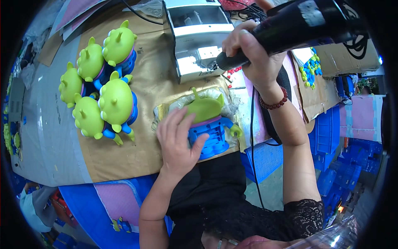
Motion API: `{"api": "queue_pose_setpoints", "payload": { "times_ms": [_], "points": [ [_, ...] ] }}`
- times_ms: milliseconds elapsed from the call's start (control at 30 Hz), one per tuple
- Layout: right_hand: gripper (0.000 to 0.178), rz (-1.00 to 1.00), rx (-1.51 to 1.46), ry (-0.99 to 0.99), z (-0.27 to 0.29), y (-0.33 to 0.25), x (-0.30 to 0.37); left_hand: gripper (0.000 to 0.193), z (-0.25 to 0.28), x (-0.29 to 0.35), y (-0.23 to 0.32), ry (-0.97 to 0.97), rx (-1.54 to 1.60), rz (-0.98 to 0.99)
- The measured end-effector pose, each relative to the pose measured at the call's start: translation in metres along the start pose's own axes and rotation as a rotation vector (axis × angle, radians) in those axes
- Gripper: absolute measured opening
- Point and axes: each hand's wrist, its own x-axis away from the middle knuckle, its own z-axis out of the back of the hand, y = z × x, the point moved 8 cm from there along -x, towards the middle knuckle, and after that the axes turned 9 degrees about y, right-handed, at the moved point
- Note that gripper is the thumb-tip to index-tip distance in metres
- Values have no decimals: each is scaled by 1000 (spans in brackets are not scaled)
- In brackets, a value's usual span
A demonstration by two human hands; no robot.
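In my right hand (257,54) is a black electric screwdriver (298,25), my fingers closed around its front part. Its tip points left and down to the front of a white-and-grey metal box (203,50), perhaps a screw feeder. My left hand (177,139) lies over the left side of a green-and-blue toy figure (205,108), fingers stretched and thumb apart by the blue body. The figure lies face down on a plastic-wrapped pad (165,108), with an open compartment in its back. My left hand hides its left arm.
Several like toy figures (118,101) stand grouped on the brown cardboard (141,153) at left. Small red parts (233,71) lie beside the box. A black cable (251,166) hangs off the table's front edge. Small green and blue parts (311,68) are piled at right. Blue crates (327,128) stand beyond.
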Motion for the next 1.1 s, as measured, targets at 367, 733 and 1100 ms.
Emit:
{"api": "queue_pose_setpoints", "payload": {
  "times_ms": [367, 733, 1100],
  "points": [
    [8, 4, -227, 125, 8, 13, 3, 9, -57, -116, 9, -21, -295, -315],
    [8, 75, -97, 194, 49, -3, 3, 4, -94, -109, 17, -49, -416, -623],
    [60, 57, -258, 219, 61, -34, 14, 6, -87, -105, 20, -43, -466, -602]
  ]
}}
